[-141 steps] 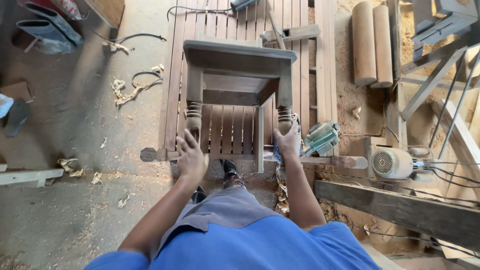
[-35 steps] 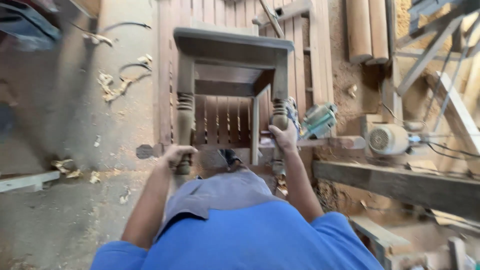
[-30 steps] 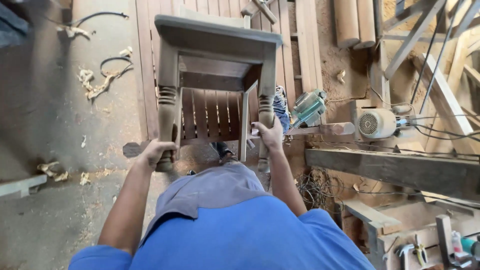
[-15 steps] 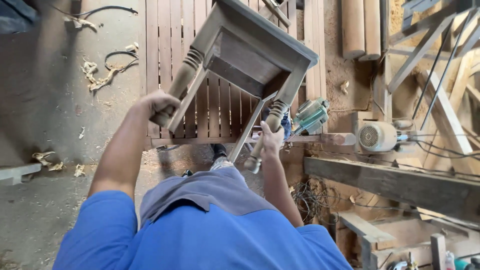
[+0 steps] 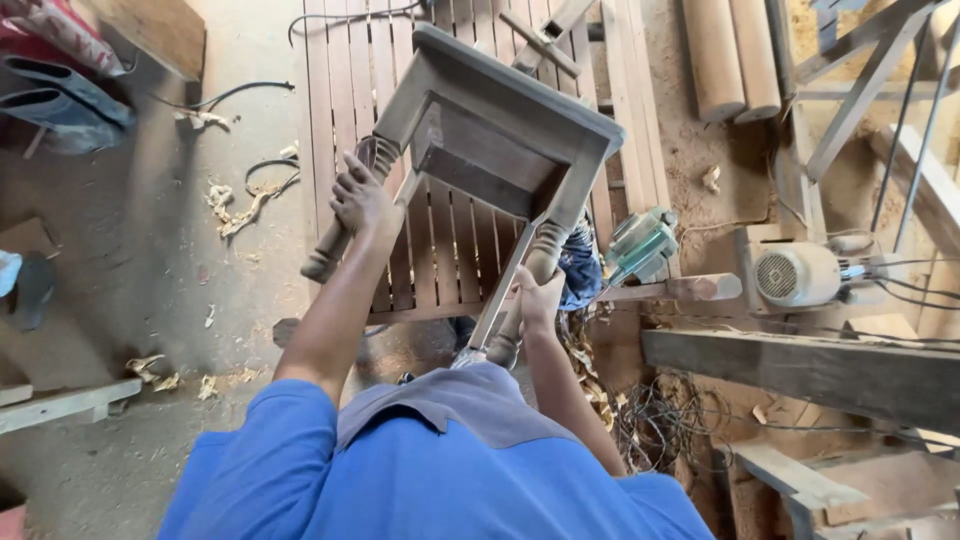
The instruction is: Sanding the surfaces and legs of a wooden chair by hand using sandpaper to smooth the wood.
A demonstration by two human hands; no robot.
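Note:
A small grey-brown wooden table (image 5: 500, 120) with turned legs is held up, tilted to the right, above a slatted wooden pallet (image 5: 340, 110). My left hand (image 5: 362, 198) is wrapped around the upper part of its left turned leg. My right hand (image 5: 540, 296) grips the right turned leg near its lower end. The table's top faces away from me and its legs point back toward my body. A thin wooden strip runs diagonally between the legs.
A green power tool (image 5: 640, 245) lies on the pallet's right edge. A white electric motor (image 5: 797, 275) with cables sits at right. Two wooden cylinders (image 5: 730, 55) lie on sawdust. A heavy beam (image 5: 800, 365) crosses right. Wood shavings and cords litter the concrete floor.
The table was lifted off the pallet and tilted to the right. My left hand slid higher up the left leg; my right hand stayed low on the right leg.

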